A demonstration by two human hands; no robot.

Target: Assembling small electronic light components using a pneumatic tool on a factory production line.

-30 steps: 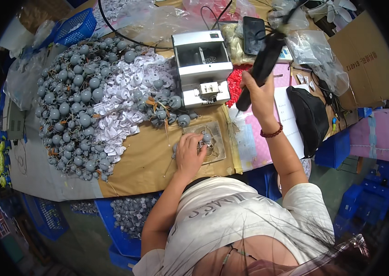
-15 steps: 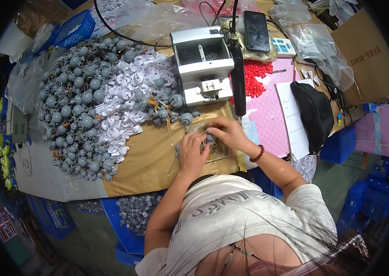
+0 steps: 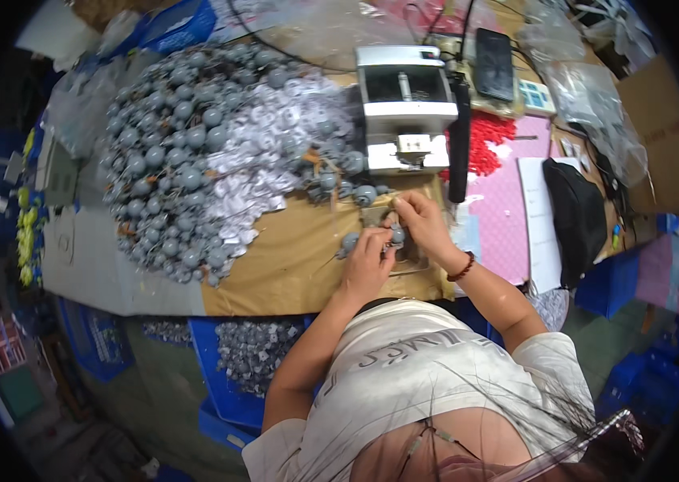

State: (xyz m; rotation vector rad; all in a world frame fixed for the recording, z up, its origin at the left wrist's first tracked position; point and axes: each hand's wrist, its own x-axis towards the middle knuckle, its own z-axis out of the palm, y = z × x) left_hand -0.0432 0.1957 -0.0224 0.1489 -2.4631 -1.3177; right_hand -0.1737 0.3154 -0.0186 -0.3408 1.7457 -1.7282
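Both hands meet over the front of the brown-covered bench. Fingers of my left hand (image 3: 368, 263) close on a small grey ball-shaped part (image 3: 396, 234). Just above it, my right hand (image 3: 426, 229) pinches thumb and forefinger together; what lies between them is too small to make out. A second grey ball (image 3: 350, 241) with a thin wire rests beside my left hand. Beneath the hands is a clear flat plate (image 3: 411, 263), mostly covered by them. One more grey ball (image 3: 365, 195) lies beyond them, near the machine.
A silver-white machine (image 3: 403, 112) stands beyond my hands, with a black rod-shaped tool (image 3: 459, 145) at its right. Piles of grey balls (image 3: 187, 161) and white parts (image 3: 267, 153) spread leftward. Red pieces (image 3: 488, 140), a phone (image 3: 493, 64) and a black pouch (image 3: 572, 209) lie right.
The whole view has shifted, so the bench and hands appear further right. My fingers have changed position around the grey ball, which shows more plainly now.
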